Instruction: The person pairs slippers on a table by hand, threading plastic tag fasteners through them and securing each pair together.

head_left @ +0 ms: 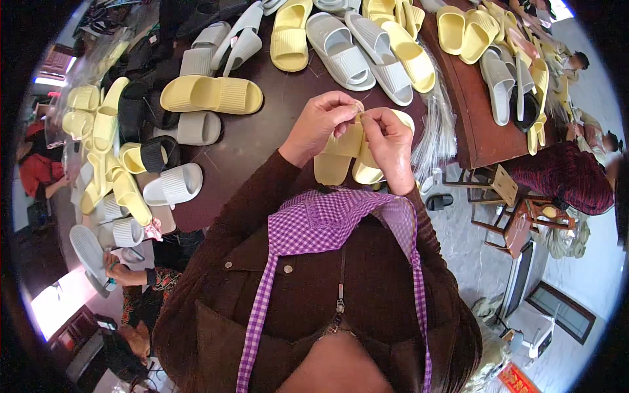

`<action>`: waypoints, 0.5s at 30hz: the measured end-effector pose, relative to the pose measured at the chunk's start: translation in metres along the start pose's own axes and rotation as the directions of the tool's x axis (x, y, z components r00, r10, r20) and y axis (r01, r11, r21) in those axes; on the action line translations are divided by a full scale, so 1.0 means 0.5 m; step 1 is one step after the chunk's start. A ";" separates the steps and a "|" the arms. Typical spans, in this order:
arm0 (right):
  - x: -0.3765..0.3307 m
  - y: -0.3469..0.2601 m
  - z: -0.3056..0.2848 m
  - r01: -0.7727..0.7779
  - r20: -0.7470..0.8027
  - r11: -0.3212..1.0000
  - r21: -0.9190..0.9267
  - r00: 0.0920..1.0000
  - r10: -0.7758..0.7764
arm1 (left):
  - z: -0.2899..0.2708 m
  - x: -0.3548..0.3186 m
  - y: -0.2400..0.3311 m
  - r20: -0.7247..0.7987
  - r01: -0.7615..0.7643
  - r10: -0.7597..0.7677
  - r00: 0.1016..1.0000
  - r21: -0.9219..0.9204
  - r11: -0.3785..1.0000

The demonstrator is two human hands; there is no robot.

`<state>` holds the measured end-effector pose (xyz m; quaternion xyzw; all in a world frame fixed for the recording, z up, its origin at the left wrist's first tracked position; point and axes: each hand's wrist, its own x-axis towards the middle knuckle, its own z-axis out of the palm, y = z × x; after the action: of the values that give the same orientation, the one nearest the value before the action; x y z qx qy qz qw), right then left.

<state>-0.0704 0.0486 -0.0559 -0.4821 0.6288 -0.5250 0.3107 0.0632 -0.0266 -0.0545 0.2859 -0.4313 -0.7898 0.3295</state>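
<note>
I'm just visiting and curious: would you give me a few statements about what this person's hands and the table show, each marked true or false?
1. Both hands, the left hand and the right hand, hold a pair of yellow slippers. True.
2. The slippers on the table are all yellow. False: grey slippers lie among them, and black ones too.
3. The held slippers lie flat on the table. False: they are lifted above its edge.
4. A purple checked strap hangs at the person's chest. True.
</note>
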 end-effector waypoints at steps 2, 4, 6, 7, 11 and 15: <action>-0.002 -0.001 0.001 0.002 0.003 1.000 0.000 1.000 -0.002 | 0.000 -0.002 0.000 -0.001 0.008 -0.008 1.000 -0.004 1.000; -0.002 -0.002 0.001 0.008 0.008 1.000 0.001 1.000 -0.008 | -0.001 -0.002 -0.001 0.008 0.006 -0.006 1.000 -0.004 1.000; -0.003 -0.003 0.004 0.000 0.011 1.000 -0.001 1.000 0.000 | -0.004 -0.003 -0.003 0.010 0.006 -0.006 1.000 -0.005 1.000; -0.002 -0.004 0.002 -0.005 0.012 1.000 -0.003 1.000 0.005 | -0.002 -0.003 -0.003 0.004 0.007 -0.008 1.000 0.013 1.000; 0.003 -0.018 -0.001 0.010 0.024 0.999 -0.047 1.000 -0.008 | -0.004 -0.002 0.000 0.000 0.014 -0.014 1.000 0.071 0.997; 0.005 -0.004 -0.004 0.148 0.015 0.982 -0.119 0.989 -0.148 | -0.016 0.010 -0.011 0.044 0.033 -0.036 0.998 0.060 0.998</action>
<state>-0.0723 0.0470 -0.0531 -0.5469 0.6205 -0.5066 0.2434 0.0646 -0.0322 -0.0638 0.2850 -0.4567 -0.7886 0.2972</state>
